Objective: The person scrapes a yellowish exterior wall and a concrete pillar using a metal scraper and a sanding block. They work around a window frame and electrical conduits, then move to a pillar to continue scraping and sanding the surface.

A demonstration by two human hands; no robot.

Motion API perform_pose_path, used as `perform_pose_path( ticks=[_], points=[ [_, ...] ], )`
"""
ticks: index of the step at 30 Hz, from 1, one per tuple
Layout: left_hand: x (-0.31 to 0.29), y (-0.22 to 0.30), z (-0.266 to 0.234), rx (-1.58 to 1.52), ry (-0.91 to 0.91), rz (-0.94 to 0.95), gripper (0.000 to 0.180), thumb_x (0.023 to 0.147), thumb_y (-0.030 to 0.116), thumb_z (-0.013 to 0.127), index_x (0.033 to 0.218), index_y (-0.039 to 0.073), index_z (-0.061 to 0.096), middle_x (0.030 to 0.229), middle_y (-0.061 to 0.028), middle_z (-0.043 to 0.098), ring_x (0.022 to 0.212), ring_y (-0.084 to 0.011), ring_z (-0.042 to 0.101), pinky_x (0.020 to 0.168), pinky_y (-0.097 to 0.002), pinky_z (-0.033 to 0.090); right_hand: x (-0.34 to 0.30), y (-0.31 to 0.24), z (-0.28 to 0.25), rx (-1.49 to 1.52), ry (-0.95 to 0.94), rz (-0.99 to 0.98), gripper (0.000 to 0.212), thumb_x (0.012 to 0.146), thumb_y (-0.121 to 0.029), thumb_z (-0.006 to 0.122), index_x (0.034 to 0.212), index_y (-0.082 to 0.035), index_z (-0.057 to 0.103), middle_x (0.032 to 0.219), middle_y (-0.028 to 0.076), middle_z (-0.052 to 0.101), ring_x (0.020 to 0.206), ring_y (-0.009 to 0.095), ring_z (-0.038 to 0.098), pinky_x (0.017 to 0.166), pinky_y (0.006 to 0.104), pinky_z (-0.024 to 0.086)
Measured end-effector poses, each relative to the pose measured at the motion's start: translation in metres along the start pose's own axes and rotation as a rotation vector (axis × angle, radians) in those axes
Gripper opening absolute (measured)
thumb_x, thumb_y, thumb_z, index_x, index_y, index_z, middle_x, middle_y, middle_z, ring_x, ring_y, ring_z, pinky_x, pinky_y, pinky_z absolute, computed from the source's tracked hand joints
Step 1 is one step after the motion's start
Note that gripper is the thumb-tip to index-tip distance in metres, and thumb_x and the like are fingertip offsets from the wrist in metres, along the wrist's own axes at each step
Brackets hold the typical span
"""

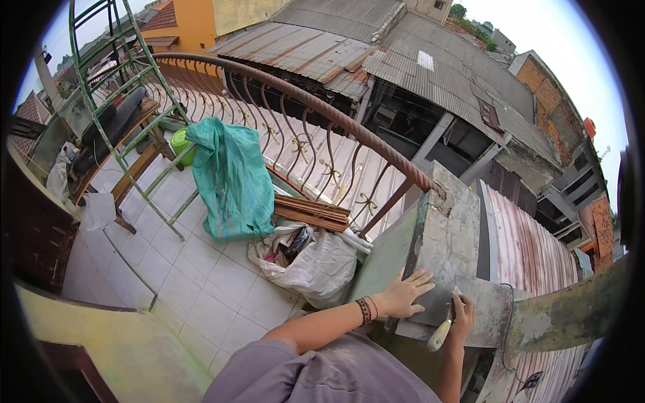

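My left hand [405,295] lies flat on the grey, weathered top of a concrete wall [447,242], fingers spread, holding nothing. A beaded bracelet circles that wrist. Just to its right, my right hand [462,318] is closed on a scraper [440,335] with a pale cream handle pointing down toward me. Most of its blade is hidden by the hand and too small to make out. Something small and white shows at the right fingertips, its kind unclear. Both hands are over the wall top, apart from each other.
A rusty curved railing [322,111] runs from the wall to the far left. Beside it sit a white sack [322,269] of scraps, wooden strips [312,211] and a green sack [232,178]. A green ladder [138,127] stands left on the tiled floor [201,285]. A cable [510,329] hangs at right.
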State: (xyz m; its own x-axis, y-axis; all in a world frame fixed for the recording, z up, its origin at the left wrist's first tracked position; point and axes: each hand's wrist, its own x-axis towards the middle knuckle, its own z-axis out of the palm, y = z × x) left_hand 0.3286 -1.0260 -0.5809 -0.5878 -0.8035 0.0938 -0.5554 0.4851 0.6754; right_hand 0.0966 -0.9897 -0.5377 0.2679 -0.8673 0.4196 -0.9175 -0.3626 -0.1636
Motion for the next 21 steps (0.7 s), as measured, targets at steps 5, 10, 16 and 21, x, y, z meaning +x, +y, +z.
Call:
perform_pose_path(
  ticks=[5,10,16,21],
  points=[
    [0.003,-0.006,-0.003,0.002,0.147,-0.034,0.054,0.097,0.032,0.056,0.143,0.006,0.049,0.158,-0.018,0.033,0.149,-0.035,0.025,0.117,-0.0621,0.016,-0.002,-0.01,-0.015,0.346,-0.297,0.237,0.062,0.073,0.009,0.059,0.134,-0.004,0.059,0.139,0.019,0.053,0.127,0.04,0.051,0.109,0.0441,0.041],
    [0.011,0.002,0.016,0.123,0.144,0.023,0.052,0.097,0.031,0.056,0.141,0.004,0.05,0.155,-0.0191,0.037,0.147,-0.0363,0.028,0.116,-0.0613,0.016,0.001,0.005,-0.022,0.395,-0.479,0.231,0.059,0.077,0.007,0.061,0.134,-0.003,0.057,0.146,0.019,0.048,0.137,0.039,0.044,0.114,0.0439,0.038],
    [0.007,0.006,0.022,0.215,0.208,0.049,0.052,0.096,0.029,0.059,0.139,0.002,0.051,0.148,-0.0209,0.045,0.144,-0.0379,0.032,0.117,-0.0566,0.019,-0.027,-0.025,-0.004,0.281,-0.063,0.498,0.045,0.086,-0.028,0.072,0.123,-0.004,0.064,0.116,0.017,0.06,0.11,0.035,0.056,0.095,0.0463,0.045],
    [0.013,0.017,0.015,0.164,0.189,0.039,0.049,0.091,0.024,0.068,0.131,-0.002,0.056,0.138,-0.0235,0.052,0.135,-0.0392,0.043,0.113,-0.0502,0.029,-0.042,-0.045,0.014,0.151,-0.021,0.616,0.058,0.077,-0.041,0.078,0.119,-0.004,0.061,0.106,0.015,0.056,0.101,0.031,0.056,0.084,0.0418,0.046]
  ],
)
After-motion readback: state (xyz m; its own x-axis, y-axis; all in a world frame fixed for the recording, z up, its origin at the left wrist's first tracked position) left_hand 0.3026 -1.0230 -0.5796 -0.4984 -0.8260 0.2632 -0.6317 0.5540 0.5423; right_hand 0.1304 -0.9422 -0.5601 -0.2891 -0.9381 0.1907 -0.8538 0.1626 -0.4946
